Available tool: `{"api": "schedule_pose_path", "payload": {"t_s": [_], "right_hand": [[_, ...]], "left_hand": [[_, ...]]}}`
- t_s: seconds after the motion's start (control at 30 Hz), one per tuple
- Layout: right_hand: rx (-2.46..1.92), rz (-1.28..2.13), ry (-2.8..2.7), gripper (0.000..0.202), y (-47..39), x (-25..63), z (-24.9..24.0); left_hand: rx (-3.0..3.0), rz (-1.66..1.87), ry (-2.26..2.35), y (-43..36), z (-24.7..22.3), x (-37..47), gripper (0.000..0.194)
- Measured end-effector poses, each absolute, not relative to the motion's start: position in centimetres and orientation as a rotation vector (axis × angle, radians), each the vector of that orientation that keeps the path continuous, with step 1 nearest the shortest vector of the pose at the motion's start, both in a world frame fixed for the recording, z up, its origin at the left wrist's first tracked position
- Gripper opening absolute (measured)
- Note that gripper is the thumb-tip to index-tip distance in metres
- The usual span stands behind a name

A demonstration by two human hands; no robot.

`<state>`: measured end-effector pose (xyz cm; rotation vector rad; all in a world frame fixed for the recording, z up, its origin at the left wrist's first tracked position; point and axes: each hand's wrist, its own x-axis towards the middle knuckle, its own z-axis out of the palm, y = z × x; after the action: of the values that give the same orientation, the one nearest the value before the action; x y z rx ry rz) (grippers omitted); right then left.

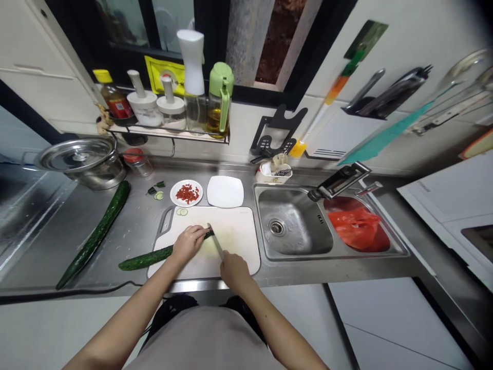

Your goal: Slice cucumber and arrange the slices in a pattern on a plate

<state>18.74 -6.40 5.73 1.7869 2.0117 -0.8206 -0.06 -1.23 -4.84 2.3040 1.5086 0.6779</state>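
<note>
Over a white cutting board (239, 231), my left hand (188, 244) is closed around a green cucumber (148, 258), whose long end sticks out to the left past the board's edge. My right hand (234, 270) grips the handle of a knife (216, 241). Its blade lies at the cucumber's dark end, close to my left fingertips; whether it has cut in cannot be made out. A few cucumber slices (182, 211) rest at the board's upper left. Behind the board stand a plate of chopped red pieces (187, 193) and a bare white plate (225, 191).
A second cucumber (96, 234) lies at left, near a lidded steel pot (82, 159). Cucumber scraps (159, 195) sit behind the board. To the right is a double sink (295, 246) with a red plastic bag (356, 228). A rack (169, 132) of bottles hangs above the counter.
</note>
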Motion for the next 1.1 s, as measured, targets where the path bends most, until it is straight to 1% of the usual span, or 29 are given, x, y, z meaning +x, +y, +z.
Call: {"api": "schedule_pose_path", "payload": {"t_s": [1.1], "right_hand": [[1.856, -0.777, 2.147, 0.028, -3.7, 16.4, 2.1]], "left_hand": [[2.237, 0.715, 1.521, -1.3, -4.3, 0.1, 0.028]]}}
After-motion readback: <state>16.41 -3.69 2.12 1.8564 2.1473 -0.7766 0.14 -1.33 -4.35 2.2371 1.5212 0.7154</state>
